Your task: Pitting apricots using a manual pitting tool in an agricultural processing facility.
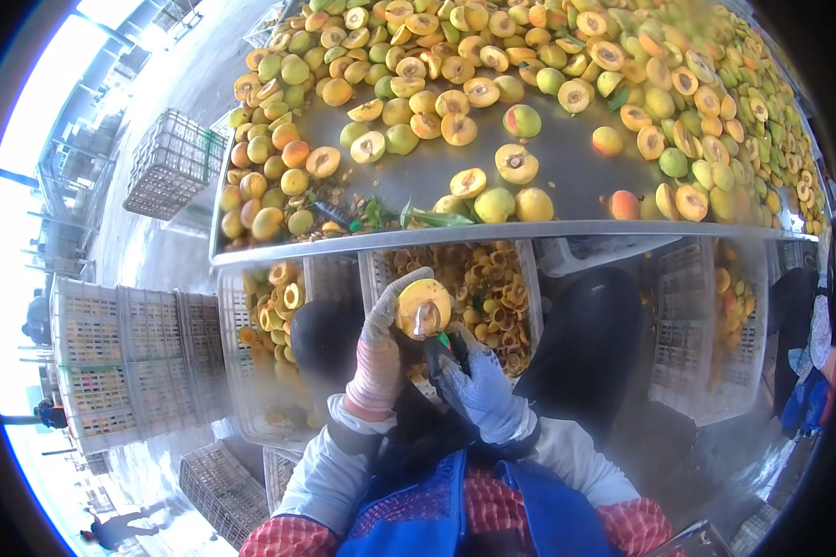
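Note:
In my gloved left hand (380,341) sits a halved yellow peach (425,299), its cut face turned up with the pit area showing. My right hand (484,393), also gloved, grips a pitting tool (444,341) with a dark handle and a bit of green and red near its neck. The tool's metal tip lies against the middle of the cut face. Below both hands, between my knees, a plastic crate (535,306) holds many peach halves, several with hollowed centres.
A metal table (564,167) heaped with whole and halved peaches spans the front, with a raised rim. Leaves (439,218) and a dark tool (334,214) lie near it. More fruit crates flank my legs, left (265,418) and right (700,404). Stacked crates (132,362) stand farther left.

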A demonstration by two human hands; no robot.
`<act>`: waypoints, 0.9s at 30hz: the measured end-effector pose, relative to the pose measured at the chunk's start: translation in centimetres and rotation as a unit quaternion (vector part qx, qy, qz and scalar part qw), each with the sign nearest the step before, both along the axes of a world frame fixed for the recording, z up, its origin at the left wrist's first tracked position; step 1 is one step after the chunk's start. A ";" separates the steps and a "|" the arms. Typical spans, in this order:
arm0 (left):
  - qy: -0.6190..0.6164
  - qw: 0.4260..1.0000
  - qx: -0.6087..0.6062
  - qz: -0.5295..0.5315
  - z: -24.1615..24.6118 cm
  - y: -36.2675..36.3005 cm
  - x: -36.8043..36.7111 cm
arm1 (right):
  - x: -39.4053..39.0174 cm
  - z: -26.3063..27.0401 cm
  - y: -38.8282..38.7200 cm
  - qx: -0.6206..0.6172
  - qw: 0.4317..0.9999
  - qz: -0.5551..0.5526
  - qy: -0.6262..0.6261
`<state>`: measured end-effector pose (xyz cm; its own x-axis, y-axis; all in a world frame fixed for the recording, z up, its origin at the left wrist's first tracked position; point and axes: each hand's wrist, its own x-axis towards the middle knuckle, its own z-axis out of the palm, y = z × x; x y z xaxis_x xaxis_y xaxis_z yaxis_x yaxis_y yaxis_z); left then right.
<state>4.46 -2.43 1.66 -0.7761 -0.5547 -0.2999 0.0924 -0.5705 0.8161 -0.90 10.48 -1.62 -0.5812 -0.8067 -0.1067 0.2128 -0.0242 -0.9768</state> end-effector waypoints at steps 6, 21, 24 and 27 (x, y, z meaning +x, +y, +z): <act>-0.077 0.982 -0.160 0.063 -1.1 2.5 1.4 | 2.1 0.2 0.5 0.035 0.990 -0.040 0.128; -0.112 0.968 -0.225 -0.017 -0.4 2.1 0.9 | 3.3 -1.3 2.5 -0.048 0.965 0.024 -0.258; -0.102 0.975 -0.198 -0.021 -0.8 2.3 1.3 | 2.5 0.6 2.8 -0.069 0.885 0.109 -0.448; -0.087 0.984 -0.146 -0.046 -1.3 2.4 1.5 | 2.0 0.1 2.8 -0.135 0.755 0.209 -0.606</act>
